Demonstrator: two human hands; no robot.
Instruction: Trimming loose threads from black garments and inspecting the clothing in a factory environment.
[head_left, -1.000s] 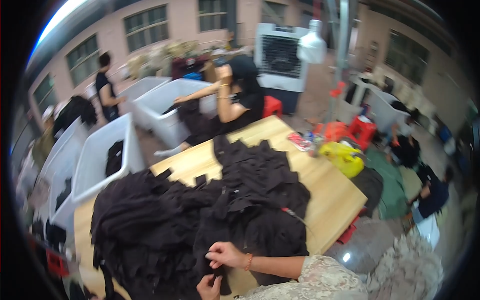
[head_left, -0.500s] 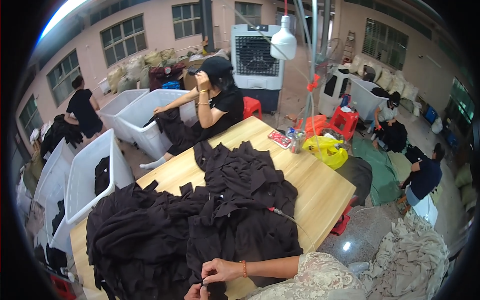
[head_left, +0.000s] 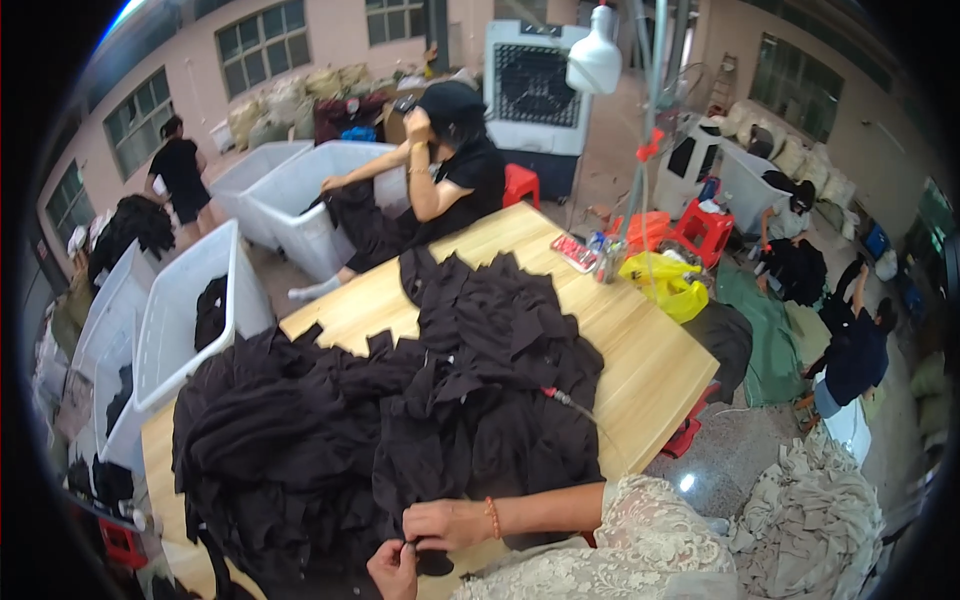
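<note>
Dark black cloth garments (head_left: 290, 430) lie in a big heap over the near and left part of a light wooden table (head_left: 640, 370). At the heap's near edge my right hand (head_left: 445, 523) has its fingers closed in a pinch on the edge of a black garment (head_left: 432, 562). Close against it, my left hand (head_left: 392, 568) pinches the same cloth, thumb and fingertips together. Most of what lies between the fingertips is hidden. A thin hose with a red fitting (head_left: 555, 393) rests on the cloth beyond my right forearm.
A seated person (head_left: 450, 185) handles black cloth at a white bin (head_left: 320, 200) across the table. White bins (head_left: 190, 310) stand left. A yellow bag (head_left: 665, 285) and bottles (head_left: 607, 262) sit by the table's far right edge. Pale cloth (head_left: 805, 520) is heaped right.
The view has tilted down a little, so the scene sits higher. My hands stay together at the cloth's edge, and more of the left one shows. A far-right person has raised an arm.
</note>
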